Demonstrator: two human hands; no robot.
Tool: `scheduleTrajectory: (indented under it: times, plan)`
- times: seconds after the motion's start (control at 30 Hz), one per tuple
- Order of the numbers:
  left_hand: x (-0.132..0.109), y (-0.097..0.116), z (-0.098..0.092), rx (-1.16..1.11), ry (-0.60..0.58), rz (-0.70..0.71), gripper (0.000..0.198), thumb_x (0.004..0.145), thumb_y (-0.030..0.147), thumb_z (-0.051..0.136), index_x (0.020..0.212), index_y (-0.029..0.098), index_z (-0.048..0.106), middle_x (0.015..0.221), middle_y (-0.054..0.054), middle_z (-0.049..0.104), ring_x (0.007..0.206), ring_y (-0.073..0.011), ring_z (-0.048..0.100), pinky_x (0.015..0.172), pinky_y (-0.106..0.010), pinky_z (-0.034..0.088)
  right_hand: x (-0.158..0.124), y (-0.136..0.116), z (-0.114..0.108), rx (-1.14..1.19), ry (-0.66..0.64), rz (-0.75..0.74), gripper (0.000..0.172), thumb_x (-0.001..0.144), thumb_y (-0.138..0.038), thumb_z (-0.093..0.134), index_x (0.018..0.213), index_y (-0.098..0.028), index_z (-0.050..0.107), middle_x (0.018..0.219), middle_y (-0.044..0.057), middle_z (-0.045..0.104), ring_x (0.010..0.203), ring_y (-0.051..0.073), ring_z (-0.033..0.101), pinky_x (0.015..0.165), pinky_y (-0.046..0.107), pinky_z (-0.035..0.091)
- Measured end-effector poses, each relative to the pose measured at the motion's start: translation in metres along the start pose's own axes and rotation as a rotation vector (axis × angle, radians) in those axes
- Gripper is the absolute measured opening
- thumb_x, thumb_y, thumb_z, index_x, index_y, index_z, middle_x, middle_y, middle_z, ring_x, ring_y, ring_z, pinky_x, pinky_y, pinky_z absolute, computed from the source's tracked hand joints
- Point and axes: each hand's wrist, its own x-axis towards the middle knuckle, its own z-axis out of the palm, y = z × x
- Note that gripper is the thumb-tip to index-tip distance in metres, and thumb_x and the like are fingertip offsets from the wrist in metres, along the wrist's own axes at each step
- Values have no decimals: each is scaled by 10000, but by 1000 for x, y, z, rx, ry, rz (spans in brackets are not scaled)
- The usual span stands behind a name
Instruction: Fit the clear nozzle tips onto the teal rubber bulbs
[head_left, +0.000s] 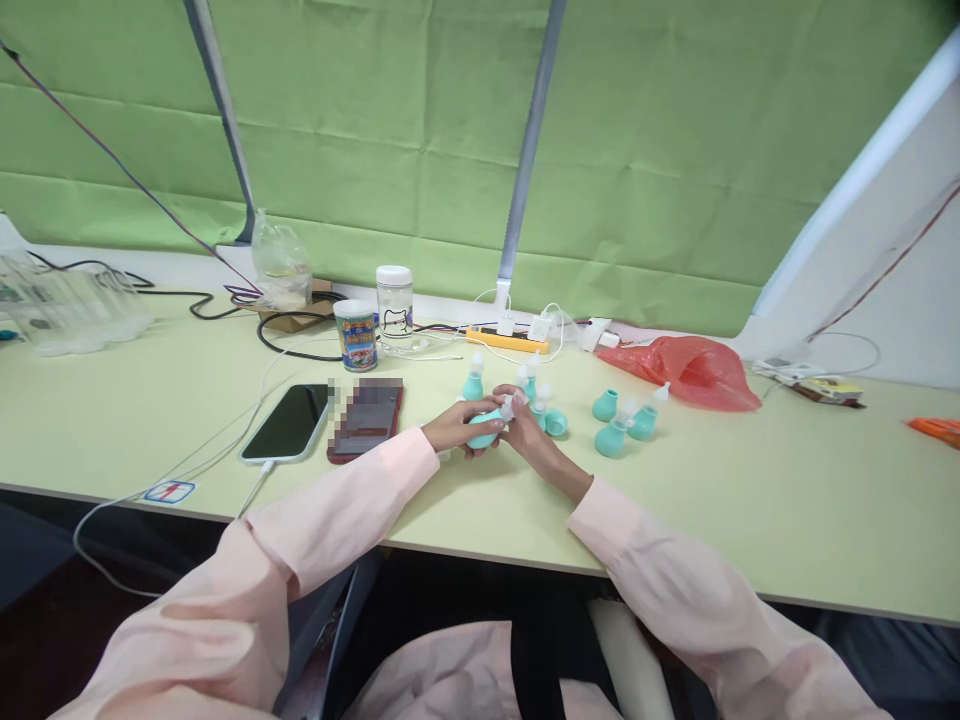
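**Two hands meet on one teal bulb at the table's middle**

The left hand [456, 428] grasps a teal bulb [486, 428], fingers wrapped around its soft body, lying on its side just above the pale green table [750, 500]. The right hand [529, 428] pinches the bulb's clear nozzle tip [507, 409] between thumb and fingertips, so both hands touch the same piece. Both arms wear pale pink sleeves.

Just beyond the hands stand more of the same teal bulbs: one upright [472, 384] behind the left hand, a small cluster [541, 405] behind the right hand, and another group [624, 420] further right (some with clear tips on, at least one without). A crumpled red plastic bag [694, 370] lies beyond that group.

Left of the hands lie two phones side by side, a black one [289, 423] on a white cable and a red-edged one [367, 418]. Behind them stand a printed cup [356, 336] and a clear jar [394, 305] with a white lid, near a yellow power strip [506, 340].
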Motion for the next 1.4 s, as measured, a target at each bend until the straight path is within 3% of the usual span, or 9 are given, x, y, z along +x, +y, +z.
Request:
scheduleTrajectory:
  times: [0.2,0.3,0.5,0.63,0.7,0.9,1.17,1.4]
  plan:
    - [2,-5,4,4,47,69,495,684,431,505,1071,132,430,562,12,491,373,-57,430,348,-169,340,-1,4,3,-18,-23,21,383,759,-544,263,1012,-263,318,787,-2,488,536,96,528,513,246,420]
    - [3,-5,4,-43,84,70,415,688,379,502,1006,115,474,520,17,484,372,-62,425,347,-170,334,-1,4,3,-6,-10,-8,341,763,-501,320,1011,-268,350,834,3,483,558,91,522,529,250,426]
    - [4,-2,0,-37,166,-10,195,645,270,496,743,106,537,479,16,484,340,-55,397,322,-165,307,0,-3,-4,-125,255,-208,195,651,-321,581,773,-206,481,674,-22,474,586,87,472,525,224,412]
    - [3,-4,-4,-102,132,-16,231,639,302,491,715,90,542,448,-2,494,317,-69,400,300,-171,285,-2,-11,-8,-141,179,-129,176,623,-285,611,698,-182,488,505,-47,460,413,61,395,353,188,315]
    - [1,-4,-6,-164,86,-17,301,663,362,454,704,76,538,433,-16,493,294,-76,398,281,-176,263,-3,-14,-11,-151,135,-96,178,620,-285,614,700,-171,503,492,-37,487,401,70,420,331,193,326]
    - [-4,3,-7,-138,-21,-85,321,553,338,624,715,83,517,436,10,484,286,-46,360,266,-153,205,-5,-18,-19,-141,47,-43,199,634,-280,605,767,-143,550,558,5,568,499,124,537,447,292,484]
    - [-4,3,-11,31,-62,-118,355,553,409,625,653,81,535,412,33,437,299,-28,313,275,-159,205,-8,-8,-24,-241,3,-57,239,599,-245,636,812,-141,602,589,10,580,490,112,537,472,292,498]
    - [-3,1,-7,321,51,-88,372,574,457,575,650,94,555,446,30,449,336,-44,350,306,-166,267,-9,-6,-20,-219,30,9,255,597,-285,630,800,-131,618,563,14,590,466,110,541,461,281,492]
